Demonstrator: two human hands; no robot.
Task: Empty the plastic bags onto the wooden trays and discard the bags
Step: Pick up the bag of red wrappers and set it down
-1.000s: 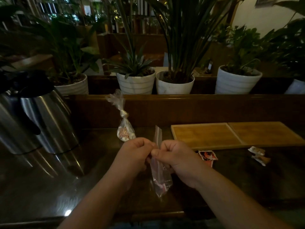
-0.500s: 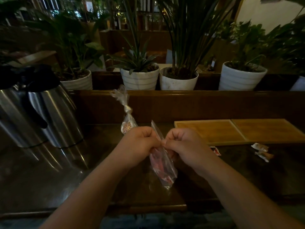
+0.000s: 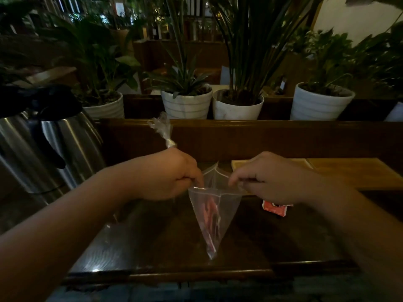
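Observation:
A clear plastic zip bag (image 3: 214,216) with a red packet inside hangs between my hands above the dark table, its mouth pulled wide apart. My left hand (image 3: 172,175) pinches the left side of the bag's top edge and my right hand (image 3: 268,178) pinches the right side. A second clear bag (image 3: 162,130), tied at the neck, stands behind my left hand; its lower part is hidden. The wooden trays (image 3: 353,173) lie side by side at the right, partly behind my right hand.
A red packet (image 3: 275,209) lies on the table under my right wrist. Steel thermos jugs (image 3: 54,147) stand at the left. A wooden ledge (image 3: 261,138) backs the table, with several white plant pots (image 3: 319,103) behind it.
My hands have moved apart and pulled the bag's mouth wide; before, they were pressed together on its closed top. The view has tilted so the loose packets at the right are out of sight.

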